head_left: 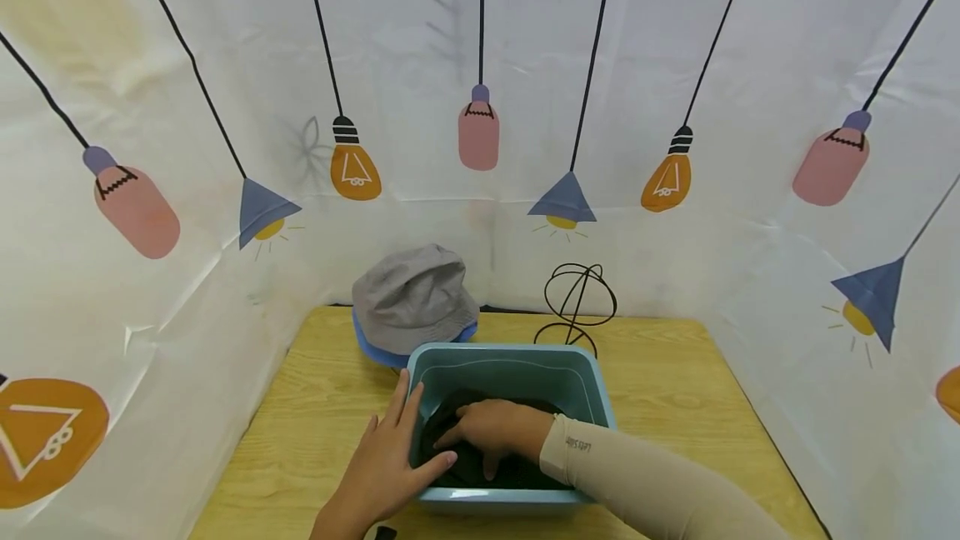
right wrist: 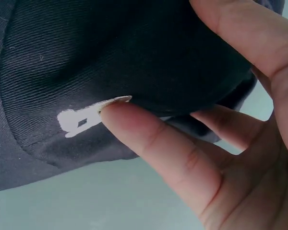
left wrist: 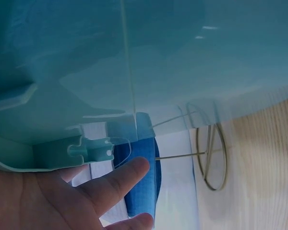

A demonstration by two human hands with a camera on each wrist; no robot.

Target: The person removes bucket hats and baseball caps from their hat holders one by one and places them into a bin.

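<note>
A blue-green plastic basin (head_left: 517, 496) stands on the table, with a dark cloth item (right wrist: 110, 57) inside it. The cloth has a curved stitched seam and a white mark; its full shape is hidden. My right hand (head_left: 498, 432) reaches into the basin with fingers spread. In the right wrist view, the index finger touches the white mark and the thumb lies across the cloth. At the basin's left side, my left hand (head_left: 386, 452) rests on the rim, thumb over the near-left corner and fingers extended along the outside.
Behind the basin to the left, a grey bucket hat (head_left: 412, 298) sits above a blue brim (head_left: 375, 351). A black wire stand (head_left: 577, 307) is at the back right. The wooden table (head_left: 667, 382) is enclosed by a white curtain (head_left: 420, 223) printed with lamps.
</note>
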